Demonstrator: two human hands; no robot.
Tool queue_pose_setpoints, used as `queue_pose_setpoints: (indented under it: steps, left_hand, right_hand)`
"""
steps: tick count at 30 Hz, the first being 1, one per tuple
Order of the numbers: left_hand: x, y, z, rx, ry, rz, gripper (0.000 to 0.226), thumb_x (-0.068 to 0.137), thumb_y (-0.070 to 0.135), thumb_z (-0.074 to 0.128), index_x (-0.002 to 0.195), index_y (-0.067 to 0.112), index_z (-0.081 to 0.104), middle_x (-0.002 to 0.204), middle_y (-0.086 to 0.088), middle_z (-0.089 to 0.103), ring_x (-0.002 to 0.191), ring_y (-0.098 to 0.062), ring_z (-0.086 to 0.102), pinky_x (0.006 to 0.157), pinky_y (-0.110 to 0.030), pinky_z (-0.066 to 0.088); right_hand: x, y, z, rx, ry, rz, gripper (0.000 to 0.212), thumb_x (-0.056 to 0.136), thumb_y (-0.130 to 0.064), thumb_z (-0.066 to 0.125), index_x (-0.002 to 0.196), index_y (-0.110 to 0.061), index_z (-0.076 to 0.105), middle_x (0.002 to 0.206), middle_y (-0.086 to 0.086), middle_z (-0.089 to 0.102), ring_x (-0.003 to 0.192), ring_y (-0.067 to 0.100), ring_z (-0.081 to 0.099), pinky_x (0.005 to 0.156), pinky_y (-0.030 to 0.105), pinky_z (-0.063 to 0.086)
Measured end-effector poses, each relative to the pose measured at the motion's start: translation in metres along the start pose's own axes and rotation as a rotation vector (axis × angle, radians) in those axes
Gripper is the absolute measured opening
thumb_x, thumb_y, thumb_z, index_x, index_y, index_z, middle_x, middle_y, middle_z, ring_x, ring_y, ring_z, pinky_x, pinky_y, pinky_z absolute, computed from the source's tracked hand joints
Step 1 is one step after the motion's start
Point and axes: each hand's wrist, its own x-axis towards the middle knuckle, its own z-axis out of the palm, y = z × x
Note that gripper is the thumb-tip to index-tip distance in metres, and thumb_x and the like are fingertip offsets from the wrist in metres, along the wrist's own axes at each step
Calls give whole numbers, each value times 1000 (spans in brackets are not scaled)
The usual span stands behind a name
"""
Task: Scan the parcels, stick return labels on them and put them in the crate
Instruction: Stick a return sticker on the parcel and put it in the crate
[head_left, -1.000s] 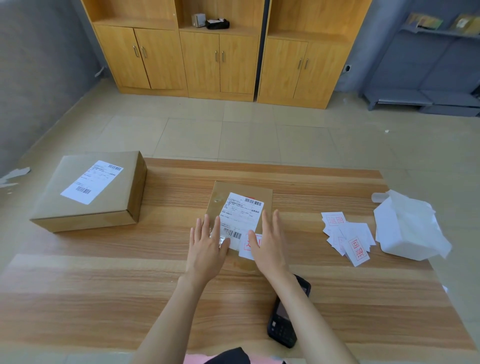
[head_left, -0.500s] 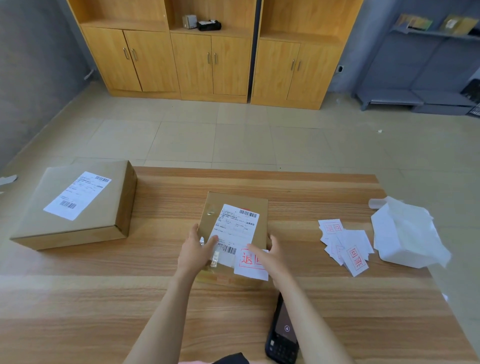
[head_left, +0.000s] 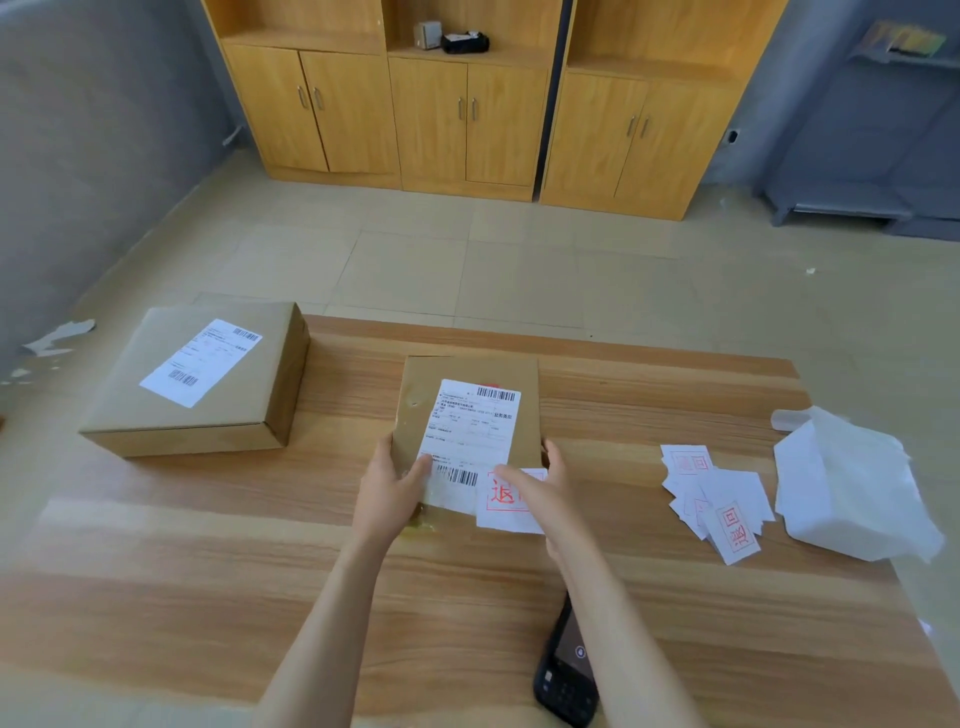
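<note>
Head camera looks down on a long wooden counter (head_left: 218, 597) of light and dark planks. Behind it I see a floor of pale tiles (head_left: 467, 260), grey walls and three yellow-wood cabinets (head_left: 467, 114) in a row.

I count two parcels. The small parcel (head_left: 467, 379) lies at the middle of the counter, and I name all places from it. The big parcel (head_left: 208, 395) stands to its left, apart from it, at the counter's far corner. To its right is one heap of loose return labels (head_left: 717, 493). Two of them show a red stamp; the others overlap, so I cannot count them. Further right is one white paper bundle (head_left: 852, 488). One black scanner (head_left: 566, 670) lies nearer to me than the small parcel, partly under my right forearm.

The small parcel is a flat brown carton. On its top is one white shipping label (head_left: 472, 426) with a barcode above and a barcode below. One return label (head_left: 506, 499) with a red stamp sits at its near right corner and goes a little over the edge.

My left hand (head_left: 389, 488) grips the near left edge, thumb on the shipping label. My right hand (head_left: 545, 493) grips the near right corner, thumb across the return label, the fingers (head_left: 555, 457) curled round the side. I cannot tell if the carton is lifted.
</note>
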Motion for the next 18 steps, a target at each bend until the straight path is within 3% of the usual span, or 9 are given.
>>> queue_pose_setpoints:
  steps: [3, 5, 8, 13, 18]
  left_hand:
    - [-15, 5, -16, -49, 73, 19, 37, 89, 31, 59, 122, 33, 44, 93, 28, 54, 83, 8, 56, 59, -15, 44]
    - [-27, 2, -28, -94, 117, 21, 38, 90, 30, 60, 124, 34, 43, 99, 26, 56, 88, 8, 57, 66, -16, 48]
    - [-47, -7, -45, -146, 175, -13, 43, 91, 32, 59, 128, 34, 38, 107, 24, 57, 97, 3, 58, 78, -27, 51]
    - [-77, -24, -77, -154, 310, -38, 35, 91, 32, 58, 118, 43, 39, 104, 29, 58, 94, 15, 57, 71, -15, 46]
    - [-97, -40, -114, -113, 447, -56, 35, 90, 32, 58, 121, 38, 42, 117, 19, 57, 108, -1, 56, 85, -23, 47]
  right_hand:
    - [-10, -11, 11, -35, -12, -64, 77, 78, -19, 71, 143, -25, 31, 133, -4, 53, 107, 10, 62, 82, 29, 54]
    - [-17, -14, 21, -74, -45, -92, 78, 77, -21, 71, 143, -25, 31, 139, -2, 48, 120, 19, 54, 99, 41, 47]
    - [-28, -13, 40, -142, -89, -155, 76, 76, -21, 72, 141, -25, 33, 138, -3, 45, 125, 19, 48, 104, 44, 42]
    - [-45, -4, 75, -205, -210, -208, 75, 76, -18, 72, 141, -25, 35, 137, -3, 43, 127, 21, 42, 105, 45, 39]
    - [-67, 1, 114, -269, -310, -228, 83, 76, -22, 74, 145, -23, 27, 138, -8, 37, 133, 20, 32, 109, 42, 33]
